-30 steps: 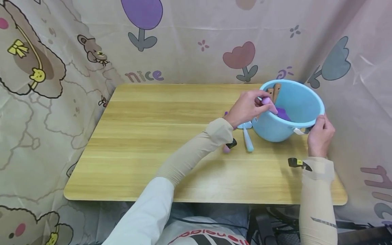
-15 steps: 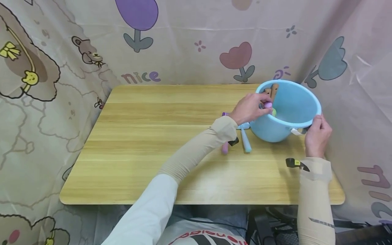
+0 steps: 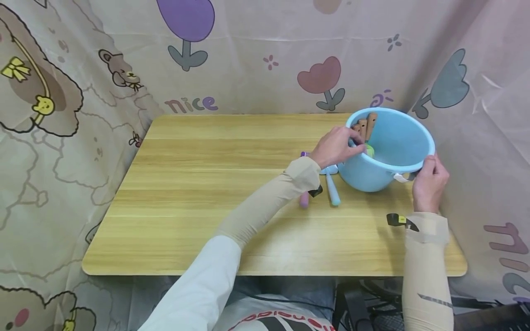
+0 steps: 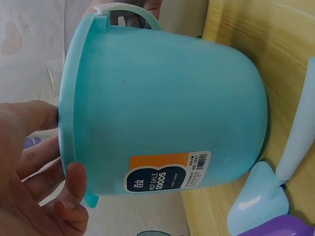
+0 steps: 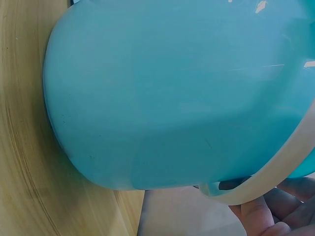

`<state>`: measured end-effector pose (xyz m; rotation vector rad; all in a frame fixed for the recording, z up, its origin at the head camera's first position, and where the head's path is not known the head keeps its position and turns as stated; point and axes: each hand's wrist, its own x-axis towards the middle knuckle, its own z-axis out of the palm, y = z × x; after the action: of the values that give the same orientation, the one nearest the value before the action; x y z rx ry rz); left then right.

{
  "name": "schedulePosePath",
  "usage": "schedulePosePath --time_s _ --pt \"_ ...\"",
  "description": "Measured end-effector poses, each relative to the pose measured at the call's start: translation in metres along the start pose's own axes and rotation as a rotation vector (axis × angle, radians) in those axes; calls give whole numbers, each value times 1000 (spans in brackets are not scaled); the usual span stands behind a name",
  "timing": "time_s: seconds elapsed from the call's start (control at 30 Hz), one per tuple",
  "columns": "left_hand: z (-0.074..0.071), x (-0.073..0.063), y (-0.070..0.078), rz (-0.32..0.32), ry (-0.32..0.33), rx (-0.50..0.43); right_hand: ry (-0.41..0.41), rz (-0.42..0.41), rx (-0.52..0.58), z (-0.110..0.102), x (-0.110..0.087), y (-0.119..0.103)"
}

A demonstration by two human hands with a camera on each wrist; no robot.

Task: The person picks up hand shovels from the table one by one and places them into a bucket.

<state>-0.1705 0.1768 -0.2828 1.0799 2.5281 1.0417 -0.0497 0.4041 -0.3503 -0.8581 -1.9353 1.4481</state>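
A light blue bucket (image 3: 368, 177) stands at the table's back right. At its left rim is my left hand (image 3: 337, 145), fingers over the opening and thumb by the edge, with nothing visible in its grasp; the left wrist view also shows the hand (image 4: 37, 162) beside the rim. My right hand (image 3: 430, 184) grips the bucket's right rim by the pale carrying handle (image 5: 270, 177). Inside the bucket are brown handles (image 3: 371, 125) and something green (image 3: 370, 151); the rest of the contents is hidden.
Left of the bucket, on the wooden table (image 3: 207, 193), lies a small light blue shovel (image 3: 332, 186). Beside it is a purple tool with a pink handle (image 3: 304, 200), partly hidden by my left wrist. Patterned curtains (image 3: 248, 55) hang behind and at both sides.
My left hand held a purple-pink tool over the bucket; it went down inside and out of sight, leaving the fingers at the rim. The right hand keeps its hold.
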Motion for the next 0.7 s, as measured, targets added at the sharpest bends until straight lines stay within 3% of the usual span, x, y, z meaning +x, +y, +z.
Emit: schedulePosePath --time_s 0.1,0.2,0.33,0.43,0.57,0.7 --pt "0 -8 -5 -6 29 -47 -3 4 15 2 -1 2" --pt "-4 -20 -16 -9 100 -97 -1 -10 41 4 -1 3" --pt "-10 -37 -44 -67 181 -114 5 -39 64 5 1 3" --pt "-6 -55 -75 -194 168 -97 10 -35 81 6 1 2" --pt "12 -83 -110 -349 123 -60 18 -34 91 5 0 3" --pt "33 -106 -126 -395 92 3 15 -42 108 5 1 1"
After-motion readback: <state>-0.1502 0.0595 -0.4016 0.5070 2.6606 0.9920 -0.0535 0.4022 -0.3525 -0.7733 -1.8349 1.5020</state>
